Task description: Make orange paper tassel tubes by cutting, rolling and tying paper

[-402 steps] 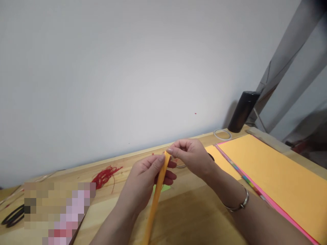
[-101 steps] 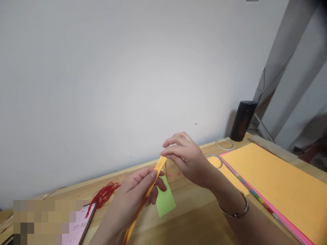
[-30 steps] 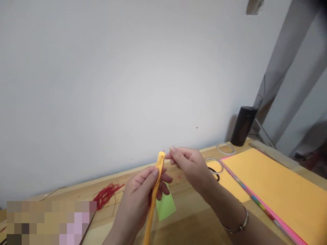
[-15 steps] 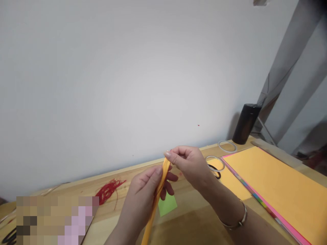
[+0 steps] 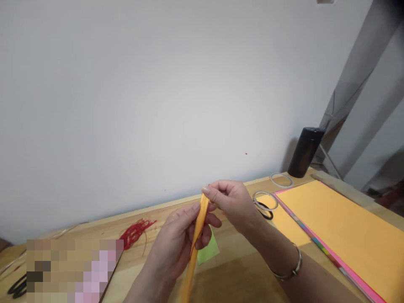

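Note:
A narrow folded strip of orange paper [image 5: 198, 233] slants up between my hands, its lower end running out of the bottom of the view. My left hand [image 5: 181, 237] is closed around its middle, thumb on the near side and fingers curled behind. At the strip's top end, my right hand [image 5: 232, 202] pinches it between thumb and forefinger. A bit of red shows by the right fingertips, too small to make out. Below the hands, a green paper square [image 5: 208, 250] lies on the wooden table [image 5: 246, 269], partly covered by my left fingers.
Left of my hands lies a bundle of red string [image 5: 136, 232], beside a blurred-out patch. Black scissor-like handles [image 5: 18, 287] show at far left. On the right are orange sheets [image 5: 344, 231], tape rings [image 5: 281, 180] and a black cylinder [image 5: 305, 152]. A white wall [image 5: 189, 92] rises behind.
My left hand has turned slightly around the strip, and its fingers have shifted a little. The strip now stands a bit more upright. My right hand keeps its pinch at the top.

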Demonstrator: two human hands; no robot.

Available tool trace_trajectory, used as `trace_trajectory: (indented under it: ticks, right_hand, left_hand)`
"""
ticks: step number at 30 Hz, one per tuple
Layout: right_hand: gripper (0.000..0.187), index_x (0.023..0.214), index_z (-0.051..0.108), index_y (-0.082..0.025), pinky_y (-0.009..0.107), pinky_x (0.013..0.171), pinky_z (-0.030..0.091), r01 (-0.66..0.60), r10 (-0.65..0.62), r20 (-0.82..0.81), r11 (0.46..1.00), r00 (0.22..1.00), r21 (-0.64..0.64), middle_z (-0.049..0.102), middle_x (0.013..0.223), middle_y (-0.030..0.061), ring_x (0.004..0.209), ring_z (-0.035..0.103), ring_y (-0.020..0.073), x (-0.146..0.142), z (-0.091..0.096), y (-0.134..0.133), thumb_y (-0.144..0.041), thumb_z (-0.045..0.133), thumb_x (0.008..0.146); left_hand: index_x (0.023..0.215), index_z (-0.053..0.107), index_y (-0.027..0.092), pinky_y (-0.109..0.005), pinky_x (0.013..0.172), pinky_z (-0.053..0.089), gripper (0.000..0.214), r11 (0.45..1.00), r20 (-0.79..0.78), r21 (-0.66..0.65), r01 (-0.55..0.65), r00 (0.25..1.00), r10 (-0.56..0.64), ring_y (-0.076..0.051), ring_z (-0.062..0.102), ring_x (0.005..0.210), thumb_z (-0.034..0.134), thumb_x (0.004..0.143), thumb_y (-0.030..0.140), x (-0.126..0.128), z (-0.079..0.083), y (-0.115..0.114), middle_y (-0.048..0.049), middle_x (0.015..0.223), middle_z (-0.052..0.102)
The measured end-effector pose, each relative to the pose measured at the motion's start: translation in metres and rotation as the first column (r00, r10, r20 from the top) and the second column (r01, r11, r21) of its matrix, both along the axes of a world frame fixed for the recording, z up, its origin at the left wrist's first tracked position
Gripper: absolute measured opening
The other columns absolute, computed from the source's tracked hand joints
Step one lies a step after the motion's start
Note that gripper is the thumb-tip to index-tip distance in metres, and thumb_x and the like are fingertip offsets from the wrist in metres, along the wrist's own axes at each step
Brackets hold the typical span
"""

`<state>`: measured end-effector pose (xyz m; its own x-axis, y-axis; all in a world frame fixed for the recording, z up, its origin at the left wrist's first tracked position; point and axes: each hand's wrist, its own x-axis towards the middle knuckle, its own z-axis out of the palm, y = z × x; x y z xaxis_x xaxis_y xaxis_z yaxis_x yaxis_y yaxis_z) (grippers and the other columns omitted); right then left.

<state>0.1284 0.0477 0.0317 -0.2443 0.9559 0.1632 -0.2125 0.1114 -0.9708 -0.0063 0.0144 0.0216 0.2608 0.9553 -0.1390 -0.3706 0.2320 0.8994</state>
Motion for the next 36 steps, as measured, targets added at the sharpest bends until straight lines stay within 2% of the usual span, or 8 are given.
trace_trajectory:
  ticks: [4, 7, 13, 17, 32, 36]
  right_hand:
    - [0.025, 0.069, 0.061, -0.013, 0.021, 0.057, 0.043, -0.083, 0.083, -0.016, 0.996, 0.996, 0.020, 0.056, 0.060, -0.0006, 0.057, 0.051, 0.0090, -0.0015, -0.0003, -0.0003, -0.037, 0.059, 0.077]
    - [0.016, 0.072, 0.061, -0.013, 0.023, 0.061, 0.044, -0.107, 0.107, -0.020, 0.994, 0.994, -0.001, 0.061, 0.067, 0.0018, 0.064, 0.055, 0.0108, -0.0032, 0.0003, -0.0008, -0.029, 0.061, 0.074]
    - [0.009, 0.070, 0.058, -0.015, 0.022, 0.054, 0.041, -0.131, 0.130, -0.034, 0.991, 0.991, -0.012, 0.053, 0.049, -0.0042, 0.050, 0.049, 0.0087, -0.0062, -0.0020, -0.0008, -0.023, 0.059, 0.072]
    - [0.009, 0.070, 0.057, -0.015, 0.023, 0.052, 0.041, -0.175, 0.175, -0.071, 0.985, 0.982, 0.001, 0.053, 0.048, -0.0044, 0.048, 0.049, 0.0086, -0.0061, -0.0034, -0.0011, -0.023, 0.058, 0.074]
    - [0.013, 0.068, 0.054, -0.016, 0.025, 0.054, 0.043, -0.196, 0.196, -0.038, 0.980, 0.980, -0.019, 0.052, 0.043, -0.0057, 0.045, 0.052, 0.0094, -0.0043, -0.0034, -0.0003, -0.026, 0.060, 0.075]
    - [0.014, 0.067, 0.055, -0.016, 0.026, 0.056, 0.044, -0.144, 0.144, 0.002, 0.989, 0.990, -0.035, 0.056, 0.046, -0.0042, 0.048, 0.053, 0.0102, -0.0043, -0.0025, 0.0004, -0.026, 0.064, 0.071]
  left_hand:
    - [0.082, 0.069, 0.009, -0.019, 0.040, 0.028, 0.025, 0.998, 0.016, 0.031, -0.061, 0.998, 0.060, -0.007, 0.047, 0.042, 0.053, 0.083, 0.028, -0.0025, 0.0004, 0.0023, -0.0079, 0.068, 0.066]
    - [0.079, 0.068, 0.009, -0.019, 0.041, 0.028, 0.025, 0.997, 0.034, 0.040, -0.070, 0.997, 0.069, -0.007, 0.047, 0.043, 0.053, 0.083, 0.027, -0.0056, 0.0009, 0.0032, -0.0068, 0.068, 0.065]
    - [0.073, 0.067, 0.008, -0.019, 0.041, 0.028, 0.027, 0.998, 0.039, 0.036, -0.056, 0.998, 0.054, -0.006, 0.046, 0.043, 0.051, 0.084, 0.027, -0.0054, -0.0010, 0.0029, -0.0054, 0.066, 0.062]
    - [0.072, 0.066, 0.008, -0.019, 0.041, 0.028, 0.029, 0.998, 0.059, 0.017, -0.065, 0.996, 0.064, -0.007, 0.046, 0.043, 0.050, 0.083, 0.029, -0.0029, -0.0014, 0.0035, -0.0057, 0.064, 0.062]
    - [0.067, 0.066, 0.009, -0.021, 0.041, 0.029, 0.030, 0.997, 0.000, 0.041, -0.060, 0.998, 0.060, -0.007, 0.046, 0.040, 0.052, 0.081, 0.031, -0.0032, -0.0016, 0.0021, -0.0066, 0.062, 0.062]
    - [0.066, 0.065, 0.009, -0.021, 0.041, 0.027, 0.032, 0.997, -0.019, 0.047, -0.053, 0.998, 0.054, -0.006, 0.043, 0.038, 0.050, 0.083, 0.032, -0.0040, -0.0017, 0.0017, -0.0055, 0.059, 0.061]
